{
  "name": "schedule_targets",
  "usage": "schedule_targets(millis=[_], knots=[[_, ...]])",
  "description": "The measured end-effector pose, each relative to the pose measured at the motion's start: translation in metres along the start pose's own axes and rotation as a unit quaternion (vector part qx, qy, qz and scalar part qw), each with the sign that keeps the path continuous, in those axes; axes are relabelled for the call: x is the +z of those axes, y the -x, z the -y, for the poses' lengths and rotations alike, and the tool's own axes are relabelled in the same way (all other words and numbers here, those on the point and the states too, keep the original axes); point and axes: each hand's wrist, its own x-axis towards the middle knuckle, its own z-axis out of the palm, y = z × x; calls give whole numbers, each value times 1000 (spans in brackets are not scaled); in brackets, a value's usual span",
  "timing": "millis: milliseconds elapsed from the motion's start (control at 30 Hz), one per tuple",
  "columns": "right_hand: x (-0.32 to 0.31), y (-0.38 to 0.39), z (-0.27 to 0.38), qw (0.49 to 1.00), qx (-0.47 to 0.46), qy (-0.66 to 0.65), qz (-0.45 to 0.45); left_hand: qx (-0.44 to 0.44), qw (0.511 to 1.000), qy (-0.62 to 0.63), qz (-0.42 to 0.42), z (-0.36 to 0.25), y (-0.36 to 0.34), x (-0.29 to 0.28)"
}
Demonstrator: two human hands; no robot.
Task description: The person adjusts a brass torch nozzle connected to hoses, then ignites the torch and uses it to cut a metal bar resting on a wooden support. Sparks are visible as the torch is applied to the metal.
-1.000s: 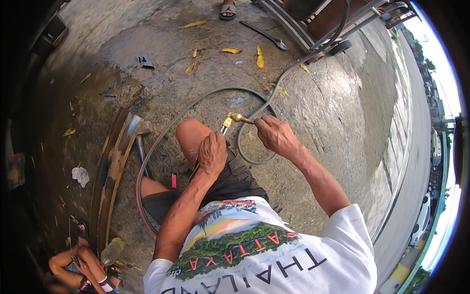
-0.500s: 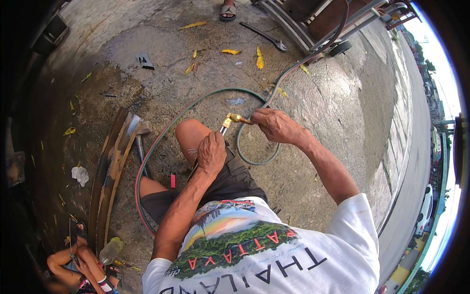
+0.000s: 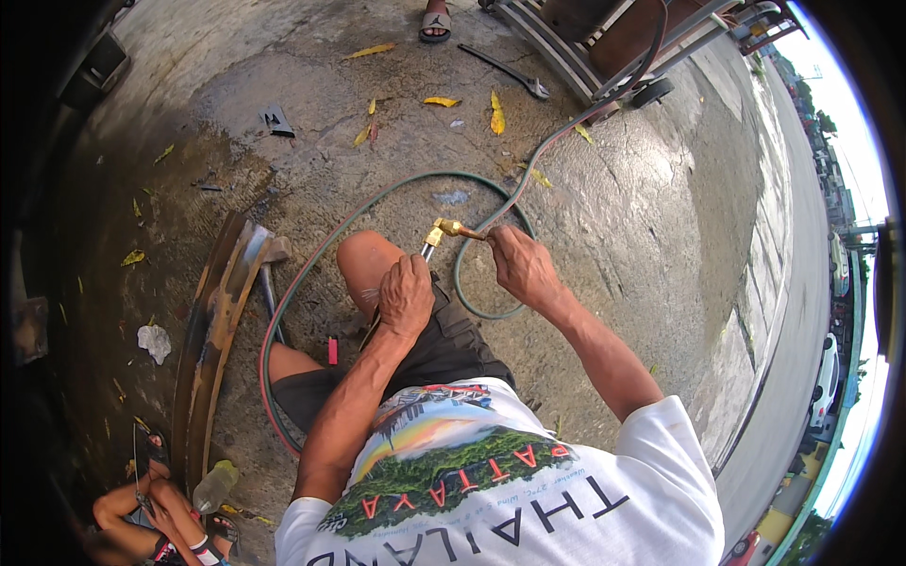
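Observation:
A cutting torch with a brass head and steel tubes is held across my lap. My left hand is wrapped round its tubes, just below the head. At the copper-coloured torch tip, the fingers of my right hand are pinched together; whether they also hold something small there I cannot make out. Joined red and green hoses loop on the ground around my knee. Thin wires stick out beside my left hand.
Curved rusty steel pieces lie at my left, with a hammer against them. A red lighter-like block is near my leg. Farther off are an adjustable wrench, a wheeled metal cart and a sandaled foot. Another person sits at lower left.
My right hand and forearm have shifted slightly left and down, the fingers staying at the torch tip. My left hand keeps its grip on the torch.

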Motion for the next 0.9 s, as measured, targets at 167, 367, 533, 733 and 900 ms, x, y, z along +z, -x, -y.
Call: schedule_targets(millis=[167, 367, 533, 733, 900], knots=[[-7, 7, 6, 998, 22, 49, 38, 1, 1000, 4, 6, 1, -2, -4], [-8, 4, 13, 993, 82, 53, 72, 3, 1000, 6, 9, -2, -2, -6], [-1, 6, 18, 994, 86, 62, 32, 0, 1000, -3, 14, -4, -2, -8], [-5, -4, 25, 988, 109, 81, 70, 2, 1000, -14, 14, -4, 1, -7], [-8, -11, 28, 992, 86, 77, 50, 6, 1000, -15, 4, -5, -1, -7]])
